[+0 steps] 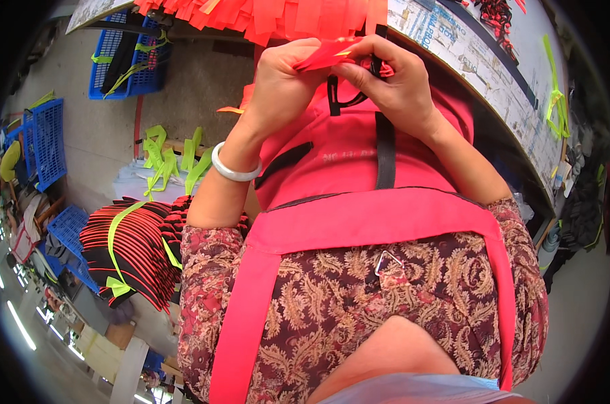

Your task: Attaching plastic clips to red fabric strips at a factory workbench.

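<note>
Close together in front of me, both hands are raised over my pink-red apron (345,219). A folded bright red fabric piece (326,55) is pinched in the fingers of my left hand (281,77), which wears a white bangle. My right hand (402,87) meets it with thumb and forefinger closed at the fabric's right end. Beneath and within the right fingers hangs a black strap loop (334,94), along with a small red bit; how these join the fabric is hidden.
Orange-red strips (278,19) hang over the edge of the worktable (446,37) ahead. Blue crates (45,145) stand at the left. A bundle of black and red pieces (131,252) tied with yellow-green strips sits beside my left elbow. More yellow-green strips (162,161) lie beyond it.
</note>
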Demonstrator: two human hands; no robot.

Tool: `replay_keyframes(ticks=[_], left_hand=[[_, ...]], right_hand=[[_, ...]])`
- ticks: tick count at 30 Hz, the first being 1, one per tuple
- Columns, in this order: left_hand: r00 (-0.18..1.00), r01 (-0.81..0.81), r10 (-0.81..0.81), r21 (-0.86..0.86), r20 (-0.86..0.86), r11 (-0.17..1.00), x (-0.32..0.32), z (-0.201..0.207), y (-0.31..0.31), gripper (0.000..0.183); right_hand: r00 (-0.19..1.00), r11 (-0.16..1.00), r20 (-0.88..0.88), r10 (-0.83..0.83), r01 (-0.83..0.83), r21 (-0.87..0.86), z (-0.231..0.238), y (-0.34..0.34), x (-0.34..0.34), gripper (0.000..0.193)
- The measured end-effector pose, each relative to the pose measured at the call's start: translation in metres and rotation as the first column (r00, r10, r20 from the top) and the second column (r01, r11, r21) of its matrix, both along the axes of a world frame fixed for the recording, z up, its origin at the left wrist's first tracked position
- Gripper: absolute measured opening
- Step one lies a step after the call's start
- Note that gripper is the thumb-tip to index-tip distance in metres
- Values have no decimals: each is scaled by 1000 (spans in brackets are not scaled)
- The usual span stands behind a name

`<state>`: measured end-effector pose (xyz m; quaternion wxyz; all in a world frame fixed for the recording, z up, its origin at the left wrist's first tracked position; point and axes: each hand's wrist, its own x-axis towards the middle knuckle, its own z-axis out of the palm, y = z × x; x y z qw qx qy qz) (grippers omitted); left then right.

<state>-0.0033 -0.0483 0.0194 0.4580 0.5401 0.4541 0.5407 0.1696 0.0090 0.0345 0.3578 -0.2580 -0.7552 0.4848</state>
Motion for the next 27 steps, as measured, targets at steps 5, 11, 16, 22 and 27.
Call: replay_keyframes(ticks=[5, 11, 16, 22, 27], left_hand=[[997, 72, -74, -237, 2, 969, -9, 27, 5, 18], [998, 54, -52, 51, -47, 997, -1, 10, 12, 6], [956, -228, 258, -200, 138, 953, -9, 36, 15, 4], [937, 2, 124, -361, 326, 933, -30, 32, 25, 4], [922, 149, 57, -488, 383, 860, -19, 20, 15, 8]], right_hand=[[1000, 996, -10, 17, -18, -91, -5, 4, 4, 17], [990, 984, 15, 142, -139, -111, -45, -1, 0, 16], [982, 968, 26, 186, -179, -177, -14, 22, -10, 15], [924, 983, -342, -169, 184, 13, 46, 153, -40, 26], [998, 998, 42, 50, -48, -40, 21, 84, -14, 18]])
